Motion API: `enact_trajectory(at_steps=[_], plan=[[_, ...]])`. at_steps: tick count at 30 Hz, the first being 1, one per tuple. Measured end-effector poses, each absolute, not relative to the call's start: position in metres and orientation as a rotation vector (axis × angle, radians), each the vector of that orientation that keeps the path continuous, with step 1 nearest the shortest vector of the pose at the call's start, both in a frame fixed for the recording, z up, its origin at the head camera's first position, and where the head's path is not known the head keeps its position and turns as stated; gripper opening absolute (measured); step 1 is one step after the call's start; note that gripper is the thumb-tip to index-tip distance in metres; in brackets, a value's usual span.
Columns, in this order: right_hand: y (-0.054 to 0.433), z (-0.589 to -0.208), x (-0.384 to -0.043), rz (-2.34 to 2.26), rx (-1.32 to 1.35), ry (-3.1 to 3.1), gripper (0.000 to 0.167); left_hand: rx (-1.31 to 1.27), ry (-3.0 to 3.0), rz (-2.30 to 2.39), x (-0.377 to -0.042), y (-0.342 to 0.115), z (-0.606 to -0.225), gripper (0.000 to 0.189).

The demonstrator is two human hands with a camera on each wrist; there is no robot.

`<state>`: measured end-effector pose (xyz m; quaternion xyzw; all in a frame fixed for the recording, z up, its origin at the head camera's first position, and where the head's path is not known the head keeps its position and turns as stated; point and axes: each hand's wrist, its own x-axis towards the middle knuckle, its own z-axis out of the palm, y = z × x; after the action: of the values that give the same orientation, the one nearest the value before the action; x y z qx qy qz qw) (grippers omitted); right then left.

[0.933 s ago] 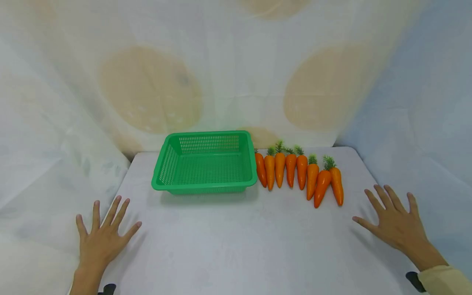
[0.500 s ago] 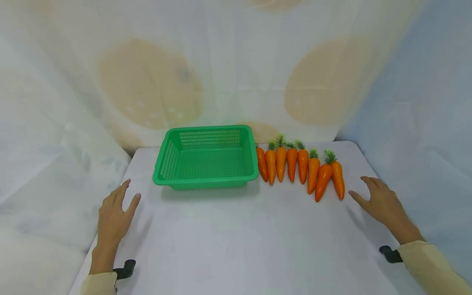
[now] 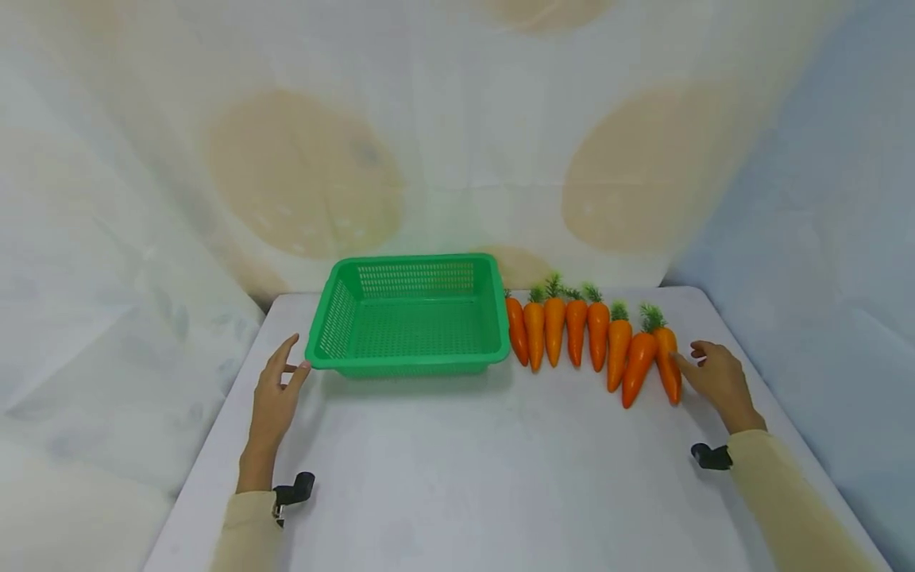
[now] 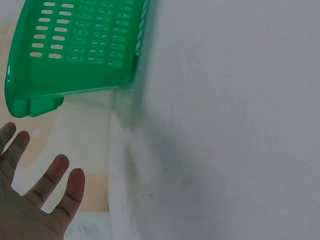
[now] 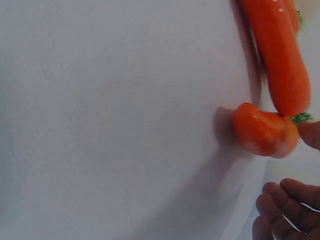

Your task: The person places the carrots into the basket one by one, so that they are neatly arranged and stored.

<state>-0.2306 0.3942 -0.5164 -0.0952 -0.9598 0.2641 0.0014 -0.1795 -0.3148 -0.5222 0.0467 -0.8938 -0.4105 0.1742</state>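
Observation:
A green plastic basket [image 3: 415, 361] with slotted walls stands at the back of the table, nothing in it. My left hand [image 3: 274, 401] is at its front left corner, thumb tip right at the rim, fingers spread; the left wrist view shows the fingers [image 4: 52, 175] beside the basket wall [image 4: 75, 75]. Several orange carrots with green tops lie in a row right of the basket. Over the rightmost carrot [image 3: 668, 361] reaches the thumb of my right hand [image 3: 720, 383], its fingers loosely bent on the outer side. In the right wrist view that carrot [image 5: 262, 132] sits between thumb and fingers.
The white table [image 3: 457, 469] stretches in front of the basket. Patterned cloth [image 3: 479, 143] hangs behind and on both sides, close to the table's edges. Another carrot [image 3: 638, 369] leans against the rightmost one.
Both hands have moved forward and inward from the table's sides, the left to the basket's corner, the right to the rightmost carrot. Their fingers, spread wide before, have drawn in.

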Motion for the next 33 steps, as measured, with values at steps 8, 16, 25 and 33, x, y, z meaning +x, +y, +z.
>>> enact_trajectory(at_steps=[8,16,25,33], plan=[[0.396,-0.525,-0.238,0.865,-0.347,-3.085,0.079,0.070,-2.496,-1.201,-0.187,-0.306,-0.532,0.055],[0.392,-0.527,-0.239,0.912,-0.424,-3.048,0.075,0.036,-2.470,-1.222,-0.190,-0.306,-0.534,0.053],[0.402,-0.525,-0.232,1.030,-0.597,-2.969,0.077,-0.008,-2.455,-1.248,-0.195,-0.308,-0.533,0.047],[0.400,-0.500,-0.224,1.029,-0.626,-2.924,0.076,0.008,-2.400,-1.316,-0.194,-0.307,-0.536,0.046]])
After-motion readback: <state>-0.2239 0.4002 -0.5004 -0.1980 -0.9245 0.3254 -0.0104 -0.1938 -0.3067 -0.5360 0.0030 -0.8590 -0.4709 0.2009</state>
